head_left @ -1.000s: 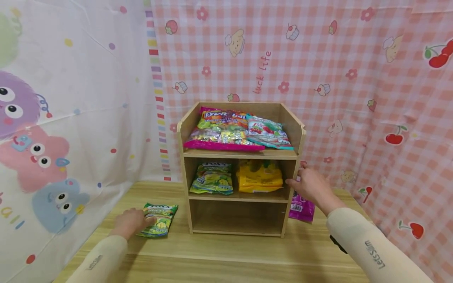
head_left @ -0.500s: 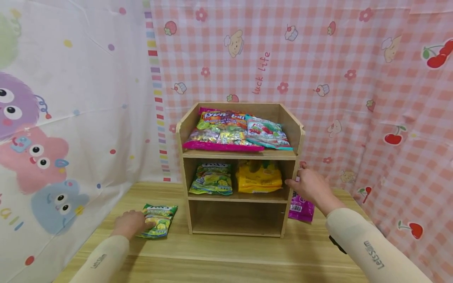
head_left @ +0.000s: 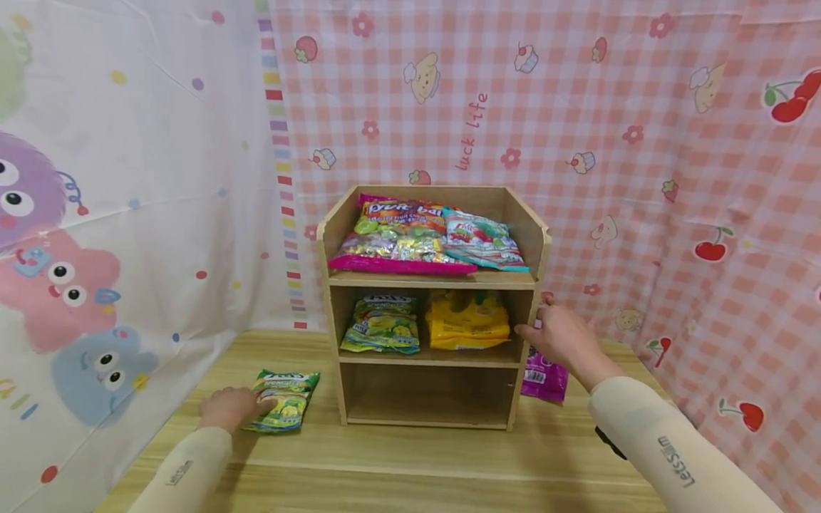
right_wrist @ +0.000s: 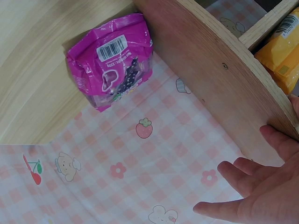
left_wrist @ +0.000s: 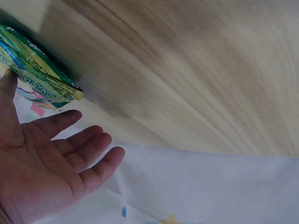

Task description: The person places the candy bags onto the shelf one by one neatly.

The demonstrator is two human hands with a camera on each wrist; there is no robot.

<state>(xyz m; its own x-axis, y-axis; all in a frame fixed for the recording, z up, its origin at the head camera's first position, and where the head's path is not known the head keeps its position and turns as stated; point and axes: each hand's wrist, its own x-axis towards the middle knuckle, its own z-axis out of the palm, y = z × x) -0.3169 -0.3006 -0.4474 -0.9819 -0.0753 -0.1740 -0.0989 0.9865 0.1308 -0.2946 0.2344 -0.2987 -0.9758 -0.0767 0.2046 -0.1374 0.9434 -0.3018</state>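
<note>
Our left hand (head_left: 231, 407) lies spread, its thumb touching the green bag (head_left: 286, 404) just inward of it; our right hand (head_left: 567, 339) pinches the side panel (right_wrist: 215, 79) of the shelf unit (head_left: 430, 280), probably steadying it. Just below that hand, the purple bag (head_left: 545, 382) rests on the worktop (head_left: 385, 463).

Here we are at the pale wooden table (head_left: 385, 459), its grain in long streaks, with a three-tier wooden shelf unit (head_left: 432, 283) standing upright on it. Left of the unit we have a green candy bag (head_left: 288, 399) flat on the tabletop; just beside its right wall, a purple bag (head_left: 544, 381). Up top we see a big pink-edged bag (head_left: 394, 239), a teal bag (head_left: 487, 239) overlapping its right side. Middle tier: another green bag (head_left: 383, 328) left, a yellow bag (head_left: 471, 324) right.
</note>
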